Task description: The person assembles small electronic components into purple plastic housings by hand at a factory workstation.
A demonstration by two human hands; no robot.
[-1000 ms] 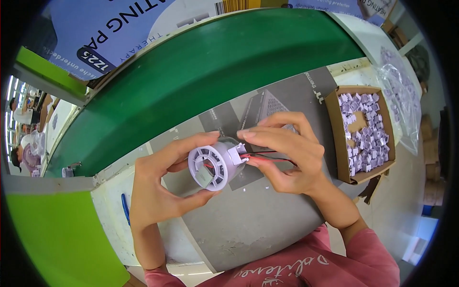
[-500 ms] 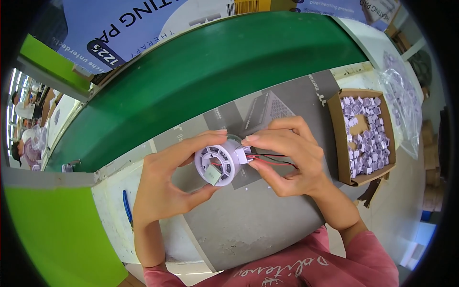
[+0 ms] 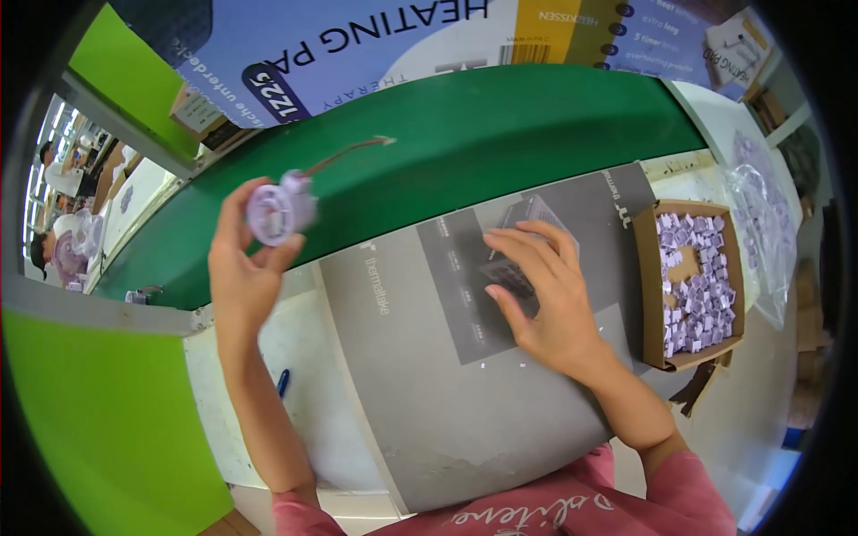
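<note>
At the far left, the left hand [image 3: 241,284] grips a pale round plastic part [image 3: 273,214] between thumb and fingers, up against the view of the green belt [image 3: 500,125]; whether it touches the belt, I can't tell. The part lies just beyond the palm, a little blurred, its ringed face angled left and its axis running roughly sideways. Thin wires [image 3: 344,154] trail from it, up and rightward. Below sits a blue stick [image 3: 283,382] beside the forearm. Rightward, over a grey mat [image 3: 429,429], the right hand [image 3: 556,317] curls loosely with nothing in its grasp, well apart from the part. Furthest right, a cardboard box [image 3: 655,295] holds small pale pieces [image 3: 706,299].
</note>
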